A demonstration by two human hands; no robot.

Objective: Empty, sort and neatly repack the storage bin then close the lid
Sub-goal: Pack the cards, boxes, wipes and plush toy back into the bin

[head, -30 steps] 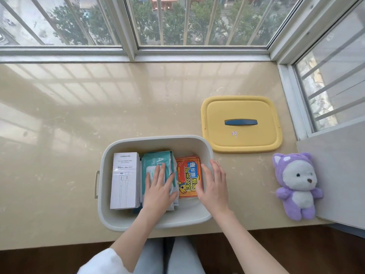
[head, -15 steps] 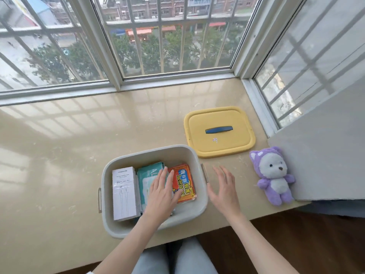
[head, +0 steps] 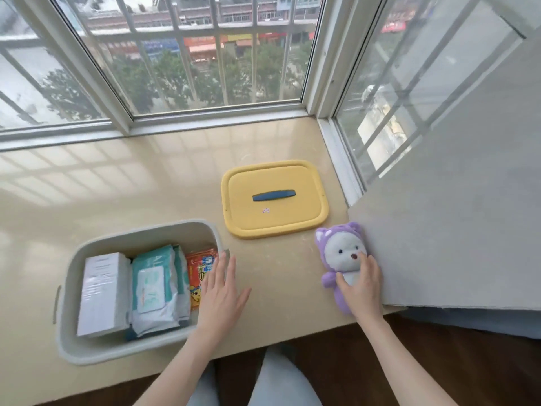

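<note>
The grey storage bin (head: 117,350) sits open at the lower left of the frame on the beige worktop (head: 146,186). Inside it, standing side by side, are a white box (head: 101,294) at the left, a teal-and-white wipes pack (head: 153,288) in the middle, and an orange packet (head: 199,273) at the right, partly hidden by the left hand (head: 221,291). The yellow lid (head: 275,218) lies flat at centre right, apart from the bin, its blue handle (head: 273,196) facing up. The purple plush toy (head: 344,253) lies face up at the right edge, gripped by the right hand (head: 361,288).
</note>
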